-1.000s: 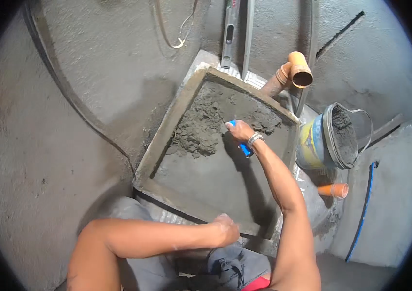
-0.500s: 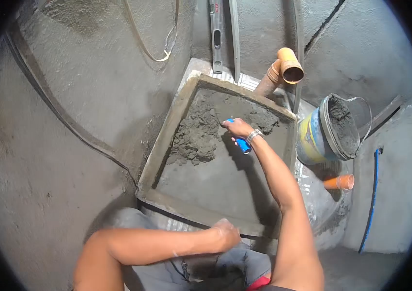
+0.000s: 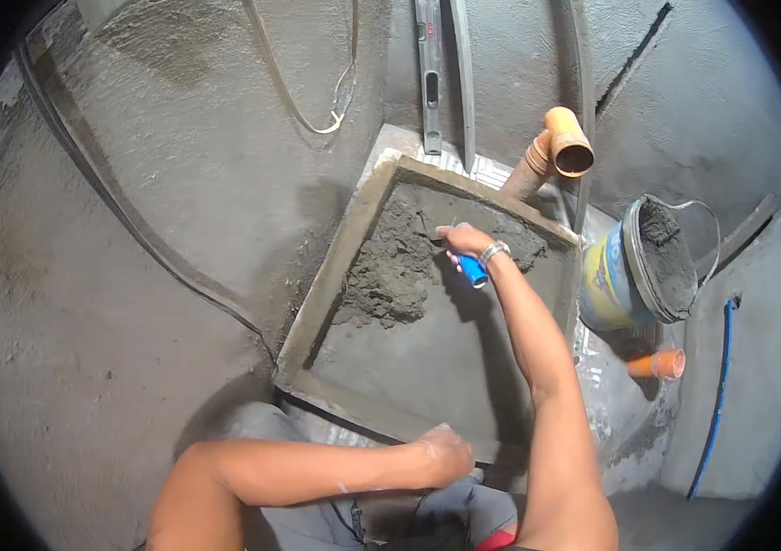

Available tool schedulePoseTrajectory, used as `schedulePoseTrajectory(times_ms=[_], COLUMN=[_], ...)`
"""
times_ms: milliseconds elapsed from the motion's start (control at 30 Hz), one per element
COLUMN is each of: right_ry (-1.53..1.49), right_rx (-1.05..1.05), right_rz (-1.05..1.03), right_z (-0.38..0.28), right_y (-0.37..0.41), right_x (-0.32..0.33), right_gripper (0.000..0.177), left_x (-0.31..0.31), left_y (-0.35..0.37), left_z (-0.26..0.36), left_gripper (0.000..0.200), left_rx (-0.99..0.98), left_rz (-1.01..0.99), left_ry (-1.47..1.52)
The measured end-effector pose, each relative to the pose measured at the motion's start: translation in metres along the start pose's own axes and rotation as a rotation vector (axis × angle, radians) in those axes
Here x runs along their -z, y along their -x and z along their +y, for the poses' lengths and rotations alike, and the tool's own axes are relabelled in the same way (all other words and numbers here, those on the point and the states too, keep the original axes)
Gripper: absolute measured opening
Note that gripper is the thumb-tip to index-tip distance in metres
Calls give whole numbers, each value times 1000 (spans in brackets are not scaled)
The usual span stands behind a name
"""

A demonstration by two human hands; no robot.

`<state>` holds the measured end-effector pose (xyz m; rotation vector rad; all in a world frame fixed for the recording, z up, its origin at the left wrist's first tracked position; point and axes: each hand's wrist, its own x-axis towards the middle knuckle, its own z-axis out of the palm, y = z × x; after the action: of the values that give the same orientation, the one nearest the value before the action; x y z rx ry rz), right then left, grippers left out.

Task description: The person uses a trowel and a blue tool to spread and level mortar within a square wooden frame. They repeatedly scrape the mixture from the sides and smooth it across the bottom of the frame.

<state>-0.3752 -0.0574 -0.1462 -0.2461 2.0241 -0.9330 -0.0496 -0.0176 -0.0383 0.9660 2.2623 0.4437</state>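
My right hand (image 3: 468, 242) is closed around the blue handle of a trowel (image 3: 473, 271), whose blade is buried in a heap of wet grey mortar (image 3: 395, 266). The mortar lies in the far half of a square recessed bed framed by a raised cement rim (image 3: 335, 266). A metal bracelet circles my right wrist. My left hand (image 3: 445, 455) rests fingers-down on the near rim of the frame, holding nothing. The smoothed near half of the bed (image 3: 418, 358) lies between my two arms.
An orange pipe elbow (image 3: 563, 147) rises behind the frame. A bucket (image 3: 643, 266) full of mortar stands to the right, above a short orange pipe stub (image 3: 658, 365). A spirit level (image 3: 429, 73) leans on the back wall. A blue hose (image 3: 716, 404) runs down at right.
My right hand with the trowel has stayed at the mortar heap, shifting slightly along it. The view has swung a little; my left hand keeps its place on the rim.
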Motion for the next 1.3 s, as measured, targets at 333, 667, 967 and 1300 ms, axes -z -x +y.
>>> schedulePoseTrajectory(times_ms=[333,667,967,1300], right_ry=[37,-366,139,674], right_rx=[17,-164,94,631], right_rz=[-166,-136,12,406], right_z=[29,70,58,94], right_y=[49,82,81,-27], right_x=[7,8,-6,-4], right_gripper=[30,23,33,39], left_x=[-1,-3,-11,-24], left_y=[1,-10,0,-13], left_z=[-6,-8,2,2], left_gripper=[15,18,18,17], left_rx=[52,41,5,9], left_rz=[-97,-81,-151,-222], left_ry=[39,82,-6,34])
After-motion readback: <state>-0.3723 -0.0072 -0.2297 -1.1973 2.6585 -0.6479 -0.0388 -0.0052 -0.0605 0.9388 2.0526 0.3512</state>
